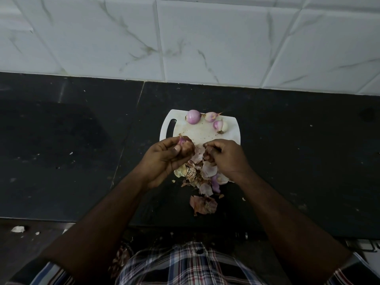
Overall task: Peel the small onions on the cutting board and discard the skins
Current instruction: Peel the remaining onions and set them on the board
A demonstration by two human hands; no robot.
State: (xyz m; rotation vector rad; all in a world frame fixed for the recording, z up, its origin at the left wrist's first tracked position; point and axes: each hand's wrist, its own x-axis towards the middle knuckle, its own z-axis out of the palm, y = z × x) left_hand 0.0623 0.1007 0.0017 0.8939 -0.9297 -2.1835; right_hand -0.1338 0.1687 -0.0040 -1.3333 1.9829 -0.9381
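- Our left hand grips a half-peeled onion above the cutting board; wet skin could let it slip.
- Our right hand pinches a skin strip, which may tear short.
- Loose skins are spilling onto the worktop.

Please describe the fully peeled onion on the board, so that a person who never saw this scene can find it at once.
Find the white plastic cutting board on the black stone counter. Along its far edge lie three small onions. The round, smooth purple onion is nearest the handle slot; the pointed pink onion and the split pale onion look less smooth.
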